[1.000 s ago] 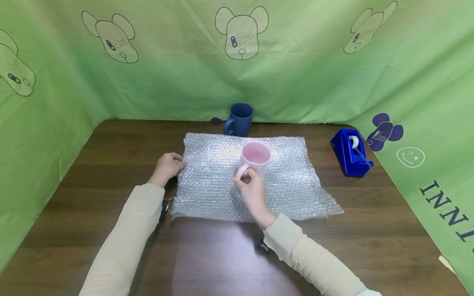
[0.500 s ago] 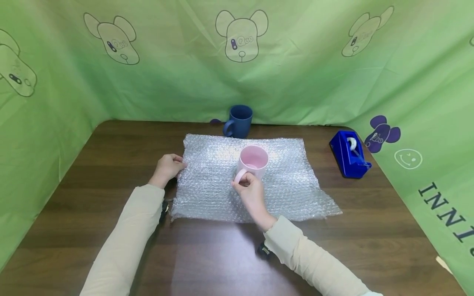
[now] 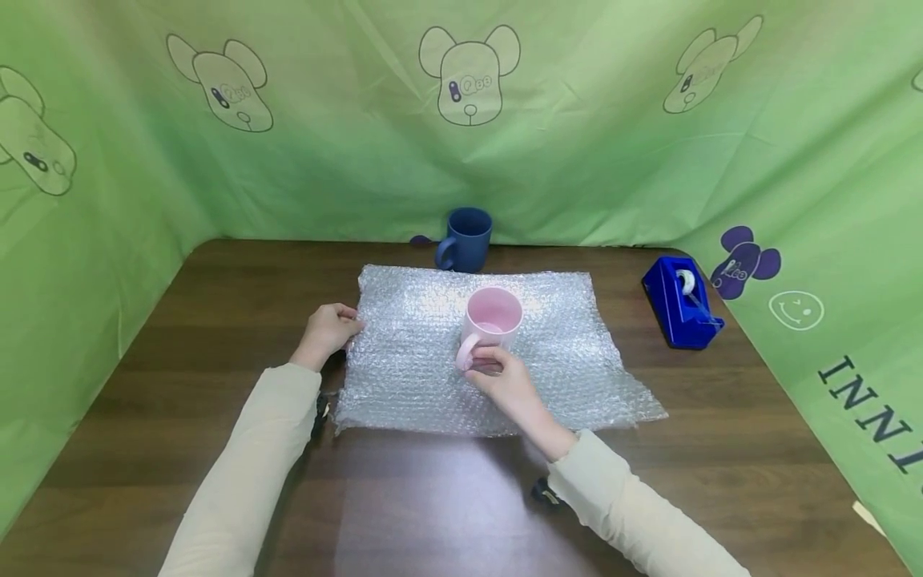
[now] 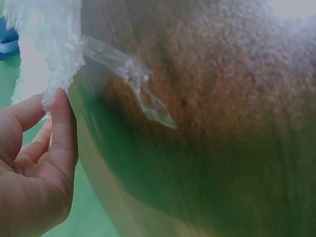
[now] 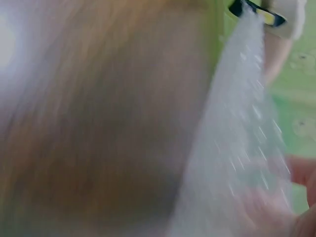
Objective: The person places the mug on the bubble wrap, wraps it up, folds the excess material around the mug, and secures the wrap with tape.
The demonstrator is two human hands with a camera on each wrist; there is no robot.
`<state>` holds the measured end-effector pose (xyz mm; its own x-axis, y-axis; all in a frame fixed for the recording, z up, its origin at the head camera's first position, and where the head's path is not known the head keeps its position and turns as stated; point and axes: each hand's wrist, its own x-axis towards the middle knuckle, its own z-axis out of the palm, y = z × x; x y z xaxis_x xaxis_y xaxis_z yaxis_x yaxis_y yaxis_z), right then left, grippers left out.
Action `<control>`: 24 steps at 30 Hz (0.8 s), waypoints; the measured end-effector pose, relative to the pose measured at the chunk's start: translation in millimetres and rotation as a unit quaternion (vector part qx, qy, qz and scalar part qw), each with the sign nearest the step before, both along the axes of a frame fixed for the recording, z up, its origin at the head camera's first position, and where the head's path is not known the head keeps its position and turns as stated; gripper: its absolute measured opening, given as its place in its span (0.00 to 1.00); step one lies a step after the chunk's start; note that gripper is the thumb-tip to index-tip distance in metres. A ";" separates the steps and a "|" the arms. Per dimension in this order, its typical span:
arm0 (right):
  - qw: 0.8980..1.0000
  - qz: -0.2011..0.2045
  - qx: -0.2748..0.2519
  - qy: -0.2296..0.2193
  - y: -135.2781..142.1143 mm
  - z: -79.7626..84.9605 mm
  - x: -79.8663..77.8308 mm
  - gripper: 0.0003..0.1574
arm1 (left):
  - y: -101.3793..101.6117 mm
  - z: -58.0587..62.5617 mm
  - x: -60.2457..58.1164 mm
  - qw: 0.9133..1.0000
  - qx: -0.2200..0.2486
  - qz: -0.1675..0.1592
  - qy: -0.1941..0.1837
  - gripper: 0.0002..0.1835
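Observation:
A pink mug (image 3: 490,324) stands upright on a sheet of bubble wrap (image 3: 404,377), its handle turned toward the front left. Just by the handle is my right hand (image 3: 508,385), thumb and fingers parted; whether a fingertip still touches it is hard to tell. In the blurred right wrist view, part of the right hand (image 5: 303,197) shows beside and through the bubble wrap (image 5: 222,148). My left hand (image 3: 328,328) holds the sheet's left edge. The left wrist view shows the left hand (image 4: 44,158) pinching the bubble wrap (image 4: 49,54) between thumb and finger.
Behind the sheet stands a dark blue mug (image 3: 467,240). A blue tape dispenser (image 3: 678,304) sits on the right of the wooden table (image 3: 433,497). Green printed cloth (image 3: 324,160) hangs around the back and sides.
The pink mug came slightly down and toward the front, then stayed put. My right hand has loosened from its handle and shifted right and nearer. The left hand keeps its place.

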<state>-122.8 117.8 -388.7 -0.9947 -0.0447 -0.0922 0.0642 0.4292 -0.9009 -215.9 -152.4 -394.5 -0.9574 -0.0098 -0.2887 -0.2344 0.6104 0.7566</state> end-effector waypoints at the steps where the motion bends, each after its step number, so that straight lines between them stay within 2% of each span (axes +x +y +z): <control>1: 1.000 0.013 0.012 -0.004 6.7 3.1 2.5 0.22 | -0.2 -1.0 0.3 1.000 0.001 -0.001 0.001 0.20; 3: 0.999 0.031 0.039 -0.002 22.2 9.8 7.7 0.22 | -0.6 -2.4 0.8 1.000 0.005 -0.003 0.001 0.20; 5: 0.997 0.030 0.072 0.011 39.5 17.2 12.6 0.20 | -0.8 -3.1 1.2 1.000 0.008 -0.006 0.004 0.20; 7: 0.994 0.010 0.100 0.034 58.5 26.2 17.3 0.18 | -0.6 -3.0 1.5 1.000 0.011 -0.006 0.006 0.20; 9: 0.988 -0.019 0.145 0.055 78.9 34.3 20.4 0.17 | -0.5 -2.5 1.7 1.000 0.016 -0.008 0.008 0.20; 11: 0.976 -0.045 0.199 0.076 100.5 38.5 21.9 0.17 | -0.5 -2.5 1.8 1.000 0.018 -0.008 0.011 0.20; 14: 0.950 -0.072 0.295 0.078 132.1 34.9 23.2 0.21 | -1.1 -3.1 1.3 1.000 0.019 -0.006 0.013 0.20; 16: 0.938 -0.081 0.334 0.055 151.4 27.5 23.9 0.25 | -1.8 -4.0 0.6 1.000 0.019 -0.004 0.014 0.19; 18: 0.934 -0.073 0.350 0.010 168.2 20.9 25.1 0.30 | -2.2 -4.9 0.0 1.000 0.020 -0.004 0.011 0.19; 21: 0.940 -0.056 0.331 -0.063 187.5 15.9 26.6 0.36 | -2.6 -5.9 -1.0 1.000 0.024 -0.003 0.009 0.19; 24: 0.951 -0.049 0.286 -0.103 196.3 16.4 26.6 0.38 | -3.2 -5.8 -1.7 1.000 0.019 -0.002 0.015 0.19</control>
